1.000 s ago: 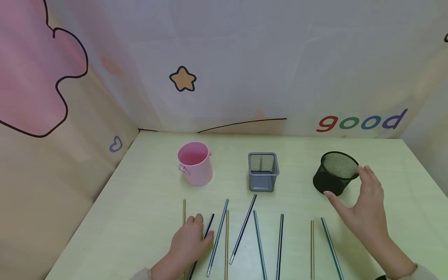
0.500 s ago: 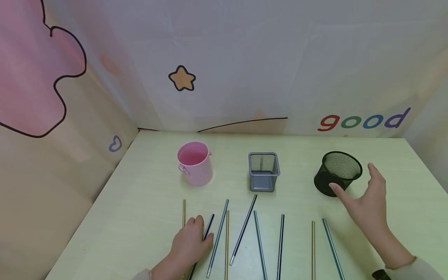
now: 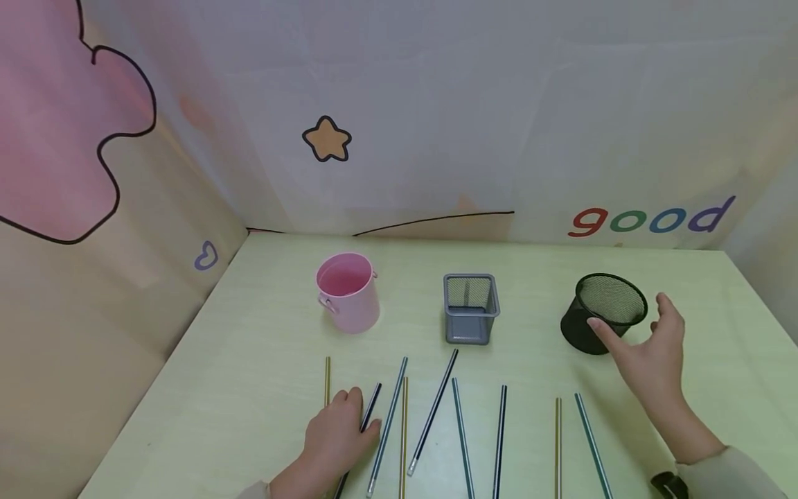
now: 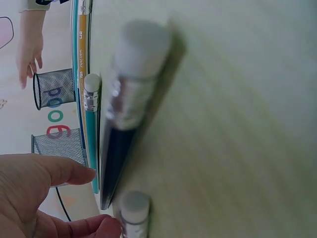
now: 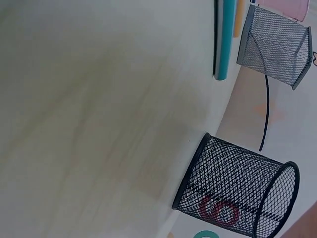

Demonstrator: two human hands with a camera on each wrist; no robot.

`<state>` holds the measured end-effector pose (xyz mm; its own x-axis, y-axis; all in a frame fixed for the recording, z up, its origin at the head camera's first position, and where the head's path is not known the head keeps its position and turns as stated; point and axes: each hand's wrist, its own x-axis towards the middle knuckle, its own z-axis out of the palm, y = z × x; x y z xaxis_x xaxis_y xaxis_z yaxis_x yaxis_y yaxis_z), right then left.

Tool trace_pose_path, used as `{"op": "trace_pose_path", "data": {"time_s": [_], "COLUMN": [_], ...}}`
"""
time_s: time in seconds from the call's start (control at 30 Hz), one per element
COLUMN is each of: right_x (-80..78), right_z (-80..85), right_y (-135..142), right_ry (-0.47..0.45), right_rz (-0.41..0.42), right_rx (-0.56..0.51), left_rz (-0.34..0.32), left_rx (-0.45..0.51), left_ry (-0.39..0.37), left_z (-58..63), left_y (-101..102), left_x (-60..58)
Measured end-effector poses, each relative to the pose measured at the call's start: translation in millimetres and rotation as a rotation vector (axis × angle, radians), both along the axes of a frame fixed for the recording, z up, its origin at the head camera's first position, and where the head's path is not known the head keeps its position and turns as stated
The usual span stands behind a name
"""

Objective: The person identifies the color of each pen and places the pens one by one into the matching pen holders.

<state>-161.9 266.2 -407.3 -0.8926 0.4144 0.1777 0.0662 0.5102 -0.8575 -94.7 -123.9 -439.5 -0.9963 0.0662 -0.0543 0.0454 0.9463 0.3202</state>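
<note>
My left hand (image 3: pixel 333 433) lies low over the pencils at the front, thumb and fingers apart. A dark pencil (image 3: pixel 372 403) passes between thumb and fingers; in the left wrist view the thumb and fingers spread on either side of this pencil (image 4: pixel 119 148), pinching nothing. A gold pencil (image 3: pixel 327 378) is partly hidden beneath that hand. At the right, my right hand (image 3: pixel 654 367) is spread beside a black round mesh cup (image 3: pixel 580 326), its thumb overlapping the cup's front. Whether it touches is unclear; the right wrist view shows the mesh cup (image 5: pixel 228 183) with only a blurred bit of hand at the corner.
A pink bucket (image 3: pixel 358 308) and a grey square mesh holder (image 3: pixel 467 329) stand behind the pencils. More pencils, such as a teal one (image 3: pixel 463 436), a black one (image 3: pixel 500 436) and a gold one (image 3: pixel 557 443), lie spread across the pale table (image 3: pixel 249 333). A printed cloth (image 3: pixel 405 138) hangs behind.
My right hand's fingers have come away from the black mesh cup's rim, and its thumb has risen along the cup's front. The left hand and the pencils have stayed in place.
</note>
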Motion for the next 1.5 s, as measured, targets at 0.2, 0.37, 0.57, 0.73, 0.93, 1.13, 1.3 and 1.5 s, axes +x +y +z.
{"op": "trace_pose_path", "data": {"time_s": [0.2,0.37,0.57,0.73,0.93,1.13,1.3,1.5], "right_x": [-3.9,-6.9,-9.9,-14.1,-19.2,-20.1,-20.6,-21.4], "right_z": [-2.8,-5.3,-10.2,-11.6,-12.1,-11.2,-10.3,-9.4], "right_y": [3.8,6.8,9.4,9.7,8.3,9.5,10.0,11.1], "right_ry": [-0.033,-0.049,-0.112,-0.093,-0.046,-0.074,-0.084,-0.091], "right_rz": [0.001,0.011,0.025,0.024,0.004,0.041,0.048,0.048], "right_rx": [-0.017,-0.026,-0.041,-0.037,0.003,-0.039,-0.075,-0.157], "left_rz": [-0.019,-0.024,-0.025,-0.029,-0.038,-0.034,-0.039,-0.038], "left_rx": [0.021,0.027,0.031,0.045,0.052,0.054,0.061,0.078], "left_ry": [0.027,0.048,0.013,0.005,0.001,-0.013,-0.003,0.017], "left_z": [0.1,-1.1,-3.4,-3.0,-3.5,-4.3,-2.6,-2.8], "left_y": [-0.1,-0.1,0.0,0.2,0.1,0.3,0.5,0.7], "left_x": [0.7,0.6,1.0,1.2,0.8,-0.2,-1.2,-1.3]}}
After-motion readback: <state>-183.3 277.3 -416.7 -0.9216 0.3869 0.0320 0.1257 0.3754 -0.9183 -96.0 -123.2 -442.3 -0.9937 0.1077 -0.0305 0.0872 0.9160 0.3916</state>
